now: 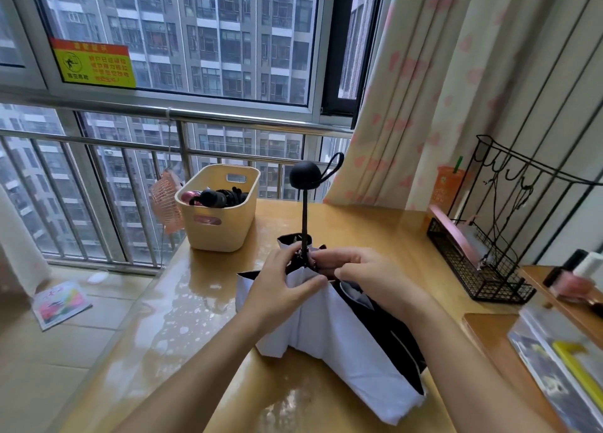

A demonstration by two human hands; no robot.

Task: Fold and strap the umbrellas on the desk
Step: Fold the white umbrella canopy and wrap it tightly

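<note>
A person is sitting or standing at a glossy wooden desk (pixel 182 308) beside a high-rise window, seen from their own head looking down at both bare forearms.

A collapsed folding umbrella (pixel 342 341) is lying in the middle of the desk, its pale white canopy with black lining spreading toward the viewer. Its thin black shaft (pixel 304 219) is pointing up and away, ending in a round black handle (pixel 305 175) with a wrist loop (pixel 334 163).

The left hand (pixel 280 289) is wrapping its fingers around the gathered canopy just below the shaft, with the thumb pressing on the white fabric. The right hand (pixel 359 274) is curling its fingers in from the other side, pinching the rib tips and fabric where they meet the shaft. Both hands are closing on the umbrella and almost touching each other.

Behind the umbrella, near the desk's far left corner, a cream plastic basket (pixel 225 233) is holding folded umbrellas, black and pink. A small pink fan (pixel 164 204) is hanging from the metal window railing (pixel 98 111) just left of the basket. A yellow and red warning sticker (pixel 94 64) is sticking to the glass above.

On the right, a black wire rack (pixel 479 269) is standing on the desk in front of a cream curtain (pixel 440 90) with pink patches. Books (pixel 554 361) are lying at the desk's right edge. A colourful booklet (pixel 60 302) is lying on the tiled floor to the left.
</note>
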